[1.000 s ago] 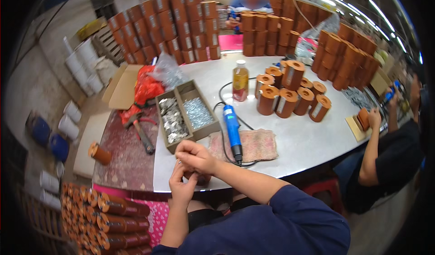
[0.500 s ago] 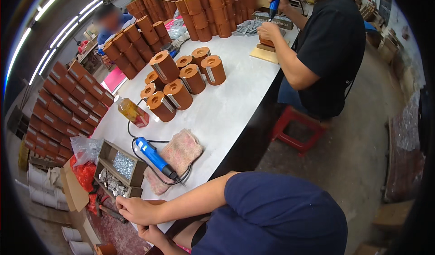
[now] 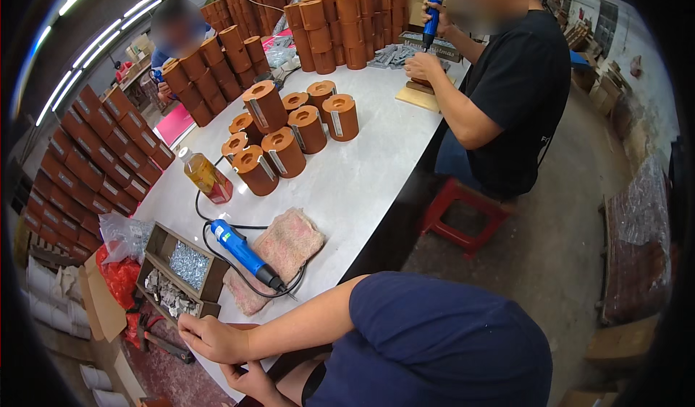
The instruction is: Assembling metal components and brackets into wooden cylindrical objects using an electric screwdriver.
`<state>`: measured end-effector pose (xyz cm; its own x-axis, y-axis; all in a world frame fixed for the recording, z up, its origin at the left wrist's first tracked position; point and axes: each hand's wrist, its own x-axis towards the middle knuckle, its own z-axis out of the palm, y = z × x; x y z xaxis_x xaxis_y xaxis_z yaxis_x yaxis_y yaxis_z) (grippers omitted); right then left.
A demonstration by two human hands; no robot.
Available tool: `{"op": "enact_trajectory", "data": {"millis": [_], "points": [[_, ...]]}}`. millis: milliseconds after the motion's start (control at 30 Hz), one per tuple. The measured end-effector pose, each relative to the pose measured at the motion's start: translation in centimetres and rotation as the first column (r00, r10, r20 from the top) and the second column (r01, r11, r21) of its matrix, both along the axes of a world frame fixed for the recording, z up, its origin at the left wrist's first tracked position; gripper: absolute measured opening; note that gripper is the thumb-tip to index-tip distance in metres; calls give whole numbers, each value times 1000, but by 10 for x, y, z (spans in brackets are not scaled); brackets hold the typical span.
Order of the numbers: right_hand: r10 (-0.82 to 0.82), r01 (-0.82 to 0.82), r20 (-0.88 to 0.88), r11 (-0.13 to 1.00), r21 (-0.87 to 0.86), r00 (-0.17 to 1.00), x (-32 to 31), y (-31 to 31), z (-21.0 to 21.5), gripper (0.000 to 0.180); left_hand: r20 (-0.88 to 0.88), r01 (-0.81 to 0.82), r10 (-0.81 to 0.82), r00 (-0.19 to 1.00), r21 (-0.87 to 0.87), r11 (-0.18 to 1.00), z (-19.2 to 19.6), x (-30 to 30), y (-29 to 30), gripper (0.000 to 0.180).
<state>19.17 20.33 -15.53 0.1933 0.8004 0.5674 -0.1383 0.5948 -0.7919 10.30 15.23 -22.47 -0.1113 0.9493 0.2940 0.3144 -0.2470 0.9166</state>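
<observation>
My right hand (image 3: 216,339) is closed, its fingers pinched together beside the near end of a wooden tray (image 3: 210,291). Just below it, my left hand (image 3: 255,384) is curled, with its fingers partly hidden. A dark brown surface shows in part behind my right wrist; what the hands hold is hidden. One compartment of the tray holds shiny screws (image 3: 189,264), the other grey metal pieces (image 3: 171,293). Beyond the tray, a blue electric screwdriver (image 3: 242,251) with a black cable lies across a pink cloth (image 3: 287,244).
Brown cylinders (image 3: 281,152) with hollowed tops stand grouped on the white table (image 3: 362,190), beside a drink bottle (image 3: 206,175). A co-worker (image 3: 510,88) uses a blue screwdriver (image 3: 432,16) at the far right, near a red stool (image 3: 463,215). Pliers (image 3: 168,343) lie left of my hands.
The view has shifted slightly, so the tray and bottle appear a little further left. My hands stay close together in much the same pose. The co-worker's screwdriver sits slightly lower in view.
</observation>
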Motion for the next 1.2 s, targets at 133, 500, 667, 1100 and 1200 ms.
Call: {"op": "enact_trajectory", "data": {"millis": [133,500,667,1100,1200], "points": [[-12,16,-43,995,95,999,-3,3,-1,12,-41,-33,35,999,44,998,-6,-3,4,33],[479,-480,45,877,25,877,27,0,2,10,-38,6,0,999,173,985,1,10,-2,25],[633,-637,76,769,55,770,10,9,-5,13,-3,-53,54,999,155,986,-1,7,-4,28],[444,-391,375,896,-211,814,22,14,10,17,-119,-4,47,992,334,943,24,4,0,38],[427,-366,425,904,-221,798,13,8,13,18,-98,-6,33,995,266,964,24,3,-5,39]]}}
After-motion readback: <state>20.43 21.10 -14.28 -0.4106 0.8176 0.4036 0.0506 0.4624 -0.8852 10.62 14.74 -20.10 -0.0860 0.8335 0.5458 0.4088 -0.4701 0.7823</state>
